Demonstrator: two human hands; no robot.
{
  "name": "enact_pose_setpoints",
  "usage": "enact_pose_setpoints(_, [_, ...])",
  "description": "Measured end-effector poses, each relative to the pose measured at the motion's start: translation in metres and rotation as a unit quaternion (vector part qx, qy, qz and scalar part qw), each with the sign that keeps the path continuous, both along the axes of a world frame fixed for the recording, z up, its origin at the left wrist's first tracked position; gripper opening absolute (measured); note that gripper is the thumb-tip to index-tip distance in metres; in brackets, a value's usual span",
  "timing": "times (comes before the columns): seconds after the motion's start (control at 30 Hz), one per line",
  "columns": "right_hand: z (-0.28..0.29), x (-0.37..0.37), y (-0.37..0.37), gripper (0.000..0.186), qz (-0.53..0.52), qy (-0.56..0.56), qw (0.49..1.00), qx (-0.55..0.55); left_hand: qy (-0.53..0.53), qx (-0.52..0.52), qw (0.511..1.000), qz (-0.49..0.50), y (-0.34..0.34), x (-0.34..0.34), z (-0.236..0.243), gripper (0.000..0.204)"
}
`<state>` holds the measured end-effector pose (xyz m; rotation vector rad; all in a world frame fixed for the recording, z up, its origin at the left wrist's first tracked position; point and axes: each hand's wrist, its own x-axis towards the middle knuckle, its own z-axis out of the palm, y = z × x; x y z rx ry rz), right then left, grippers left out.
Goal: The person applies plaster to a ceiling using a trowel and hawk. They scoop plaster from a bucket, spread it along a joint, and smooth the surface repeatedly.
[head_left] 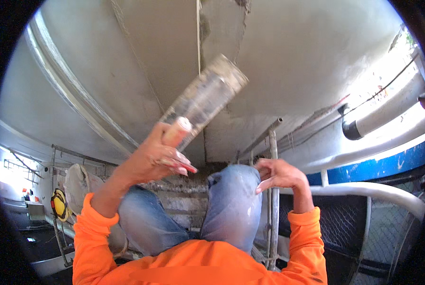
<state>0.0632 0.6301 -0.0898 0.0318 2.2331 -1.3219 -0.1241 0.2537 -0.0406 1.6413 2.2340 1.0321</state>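
- The head view looks from the left one of two fisheye cameras worn side by side on the person's head.
- It faces downward and ahead, upright: the orange top (198,254) and jeans (231,209) show on the wearer's side of the fingers (269,165), the grey surface (317,57) beyond them.
- It is near the left hand (156,154) and right hand (287,175).
- Its wide lens bends the white pipe (364,189) right of the fingers, and black surrounds its round field.
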Motion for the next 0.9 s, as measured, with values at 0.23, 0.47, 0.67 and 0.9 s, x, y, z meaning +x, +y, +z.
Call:
enact_pose_setpoints(0.23, [0.071,-0.048,-0.067,0.043,-0.217,0.149,0.965,0.001,-0.020,0.008,0.998,-0.056,0.028,0.012,-0.027,0.021])
enact_pose_setpoints(0.47, [0.038,-0.077,-0.164,0.067,-0.333,0.198,0.920,0.055,0.062,0.071,0.990,-0.109,0.042,0.022,-0.060,0.022])
enact_pose_setpoints(0.67, [0.032,-0.068,-0.177,0.101,-0.362,0.104,0.925,0.053,0.056,0.142,0.983,-0.103,0.052,0.021,-0.069,0.032])
enact_pose_setpoints(0.9, [-0.014,-0.084,-0.151,0.031,-0.447,0.295,0.844,-0.012,0.048,0.128,0.988,-0.073,0.030,0.034,-0.026,0.028])
